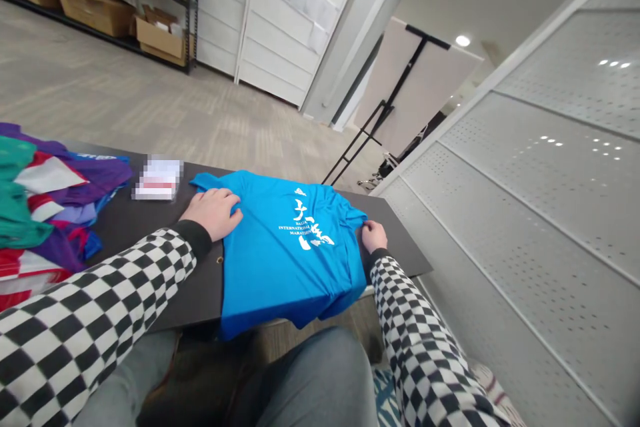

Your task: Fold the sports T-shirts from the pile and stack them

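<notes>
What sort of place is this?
Probably an office storeroom or workroom: a black shelf of cardboard boxes, a carpeted floor, and a dark table with a blue T-shirt and piled clothes.

Grey carpet (230,127), boxes on black shelving (189,13), perforated partition (540,167), ceiling light (463,41)

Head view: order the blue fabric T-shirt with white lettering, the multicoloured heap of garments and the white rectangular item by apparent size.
1. Blue T-shirt
2. Multicoloured heap, cut off by the frame
3. White rectangular item
</notes>
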Action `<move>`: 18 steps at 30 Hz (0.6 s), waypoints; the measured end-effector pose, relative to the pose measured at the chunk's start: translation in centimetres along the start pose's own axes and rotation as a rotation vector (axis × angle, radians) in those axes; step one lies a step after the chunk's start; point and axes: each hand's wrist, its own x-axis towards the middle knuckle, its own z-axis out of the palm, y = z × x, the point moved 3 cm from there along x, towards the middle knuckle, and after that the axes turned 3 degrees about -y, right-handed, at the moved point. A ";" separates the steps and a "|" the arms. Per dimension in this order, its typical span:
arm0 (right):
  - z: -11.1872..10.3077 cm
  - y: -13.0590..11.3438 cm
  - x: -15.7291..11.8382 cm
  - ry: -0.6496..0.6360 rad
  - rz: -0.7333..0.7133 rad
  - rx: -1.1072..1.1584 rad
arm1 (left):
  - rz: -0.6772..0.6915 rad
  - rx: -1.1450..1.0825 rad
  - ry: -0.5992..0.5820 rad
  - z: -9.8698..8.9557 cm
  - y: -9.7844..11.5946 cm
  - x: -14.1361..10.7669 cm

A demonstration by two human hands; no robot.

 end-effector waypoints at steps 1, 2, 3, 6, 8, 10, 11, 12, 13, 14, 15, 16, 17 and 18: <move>0.4 0.4 0.1 -0.019 -0.017 -0.009 | 0.003 -0.005 -0.008 0.2 -0.1 0.1; 0.9 0.6 0.2 -0.032 -0.031 -0.017 | 0.005 -0.008 -0.010 0.4 -0.1 0.2; 1.3 0.8 0.3 -0.040 -0.039 -0.024 | 0.005 -0.011 -0.009 0.5 -0.2 0.3; 2.1 1.0 0.8 -0.049 -0.017 -0.043 | -0.003 -0.017 -0.001 0.6 -0.2 0.4; 2.1 1.1 1.2 -0.038 0.050 -0.054 | -0.006 -0.011 -0.005 0.5 -0.3 0.4; 2.0 1.2 1.4 -0.004 0.148 -0.057 | -0.006 -0.004 -0.011 0.5 -0.3 0.3; 1.8 1.2 1.5 0.019 0.195 -0.054 | -0.005 -0.002 -0.014 0.5 -0.3 0.3; 1.7 1.2 1.5 0.043 0.233 -0.049 | -0.005 -0.001 -0.016 0.5 -0.3 0.3; 1.5 1.2 1.5 0.067 0.257 -0.040 | -0.006 -0.001 -0.017 0.4 -0.2 0.2; 1.4 1.1 1.5 0.089 0.266 -0.031 | -0.005 -0.001 -0.018 0.4 -0.2 0.2; 1.3 1.1 1.4 0.105 0.263 -0.021 | -0.004 -0.001 -0.019 0.3 -0.1 0.1; 1.2 1.1 1.3 0.113 0.247 -0.012 | -0.004 -0.002 -0.018 0.3 -0.1 0.1; 1.2 1.1 1.2 0.110 0.224 -0.002 | -0.004 -0.004 -0.019 0.3 0.0 0.1; 1.2 1.2 1.1 0.099 0.198 0.006 | -0.006 -0.006 -0.020 0.2 0.0 0.2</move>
